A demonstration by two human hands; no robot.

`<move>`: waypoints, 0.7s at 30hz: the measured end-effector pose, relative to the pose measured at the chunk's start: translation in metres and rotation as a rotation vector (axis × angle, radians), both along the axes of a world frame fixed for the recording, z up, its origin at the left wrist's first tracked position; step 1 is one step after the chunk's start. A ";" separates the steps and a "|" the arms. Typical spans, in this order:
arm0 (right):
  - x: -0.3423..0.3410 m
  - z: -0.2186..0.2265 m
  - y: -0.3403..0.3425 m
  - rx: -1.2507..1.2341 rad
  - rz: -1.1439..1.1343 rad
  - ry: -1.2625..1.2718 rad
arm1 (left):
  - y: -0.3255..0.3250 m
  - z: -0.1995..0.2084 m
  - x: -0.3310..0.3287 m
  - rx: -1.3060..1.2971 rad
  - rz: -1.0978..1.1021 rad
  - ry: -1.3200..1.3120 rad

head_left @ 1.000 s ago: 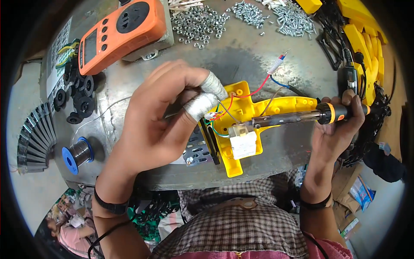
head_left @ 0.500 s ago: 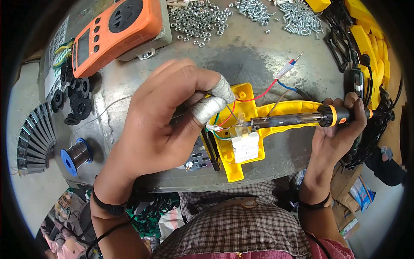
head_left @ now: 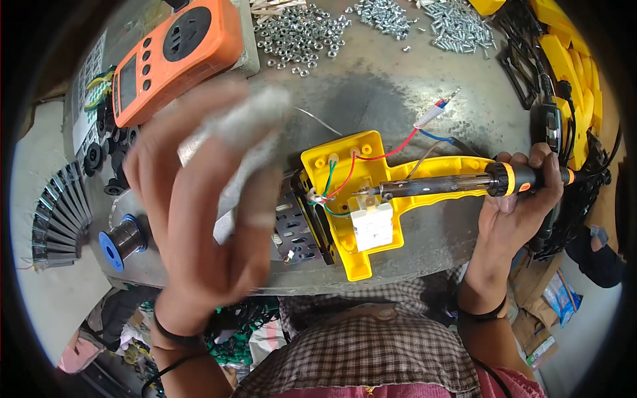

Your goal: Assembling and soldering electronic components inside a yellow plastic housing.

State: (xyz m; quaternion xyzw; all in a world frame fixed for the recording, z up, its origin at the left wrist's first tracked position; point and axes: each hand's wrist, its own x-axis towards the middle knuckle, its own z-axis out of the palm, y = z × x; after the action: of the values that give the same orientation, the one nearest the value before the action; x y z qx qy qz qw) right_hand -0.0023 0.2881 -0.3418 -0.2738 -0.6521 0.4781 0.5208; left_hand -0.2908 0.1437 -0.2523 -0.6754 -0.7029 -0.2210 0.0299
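My right hand (head_left: 521,192) is wrapped round the orange-and-black grip of a soldering iron (head_left: 438,185). The iron's tip is at the metal terminal on top of a white rectangular component (head_left: 373,227). That component sits in a yellow plastic housing half (head_left: 345,146) with a handle. Green wires (head_left: 330,176) and a red wire (head_left: 388,154) run through the housing. Left of it, my left hand (head_left: 212,192) is raised and blurred, with white tape on the thumb and a finger; its fingers look spread and hold nothing visible. A thin solder wire (head_left: 318,119) shows beyond it.
A blue solder spool (head_left: 123,242) stands at the left, near black bobbins (head_left: 96,156) and a fanned row of dark strips (head_left: 63,219). An orange meter (head_left: 176,60) is behind. Nuts (head_left: 298,36) and screws (head_left: 458,25) lie at the back; yellow housings (head_left: 564,60) are piled right.
My left hand has pulled back left from the housing, letting go of the solder wire and spreading its fingers. The right hand keeps the iron in nearly the same place.
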 end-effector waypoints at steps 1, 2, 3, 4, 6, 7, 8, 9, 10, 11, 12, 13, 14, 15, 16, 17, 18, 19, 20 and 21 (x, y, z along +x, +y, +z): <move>-0.008 0.003 -0.003 -0.002 -0.003 0.003 | -0.008 -0.001 0.002 -0.005 -0.056 -0.195; -0.021 0.010 -0.008 -0.042 -0.159 0.020 | -0.017 -0.005 0.000 -0.069 -0.078 -0.520; -0.031 0.013 -0.012 -0.084 -0.311 0.034 | -0.019 -0.011 0.006 -0.072 -0.078 -0.521; -0.029 0.015 -0.011 -0.089 -0.309 0.037 | -0.016 -0.014 0.018 -0.033 -0.037 -0.797; -0.019 0.016 -0.006 -0.245 -0.080 0.212 | -0.014 -0.018 0.029 0.037 0.034 -1.072; -0.019 0.016 -0.007 -0.246 -0.080 0.213 | -0.013 -0.018 0.029 0.037 0.035 -1.071; -0.019 0.014 -0.008 -0.195 -0.097 0.182 | -0.011 -0.019 0.029 0.028 0.054 -1.090; -0.019 0.012 -0.009 -0.143 -0.116 0.149 | -0.008 -0.021 0.028 0.019 0.072 -1.111; -0.015 0.010 -0.007 -0.144 -0.116 0.149 | -0.003 -0.022 0.028 0.024 0.037 -1.082; -0.008 0.008 -0.003 -0.137 -0.049 0.133 | 0.001 -0.021 0.023 0.023 0.038 -1.082; -0.005 0.007 -0.002 -0.129 0.016 0.114 | 0.005 -0.020 0.017 -0.036 -0.066 -0.851; -0.005 0.005 -0.003 -0.130 0.013 0.111 | 0.010 -0.019 0.013 -0.092 -0.166 -0.619; -0.008 0.005 -0.006 -0.057 -0.012 0.057 | 0.016 -0.017 0.013 -0.094 -0.174 -0.503; -0.009 0.004 -0.007 0.014 -0.037 0.005 | 0.020 -0.015 0.012 -0.098 -0.175 -0.503; -0.008 0.004 -0.006 0.011 -0.038 0.005 | 0.024 -0.013 0.011 -0.141 -0.228 -0.485; -0.008 0.004 -0.006 0.032 -0.049 -0.026 | 0.027 -0.013 0.010 -0.184 -0.280 -0.466; -0.008 0.004 -0.006 0.054 -0.057 -0.055 | 0.028 -0.016 0.011 -0.190 -0.274 -0.503; -0.008 0.005 -0.007 0.051 -0.056 -0.054 | 0.029 -0.016 0.009 -0.193 -0.273 -0.503; -0.008 0.005 -0.008 0.008 -0.060 -0.034 | 0.030 -0.015 0.006 -0.208 -0.297 -0.476; -0.008 0.006 -0.009 -0.033 -0.065 -0.014 | 0.031 -0.014 0.004 -0.222 -0.322 -0.449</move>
State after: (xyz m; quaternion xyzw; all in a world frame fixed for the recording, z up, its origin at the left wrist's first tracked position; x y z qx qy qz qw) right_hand -0.0105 0.2792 -0.3359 -0.3069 -0.6386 0.4695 0.5269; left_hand -0.2870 0.1745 -0.2662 -0.7117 -0.5955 -0.2884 -0.2359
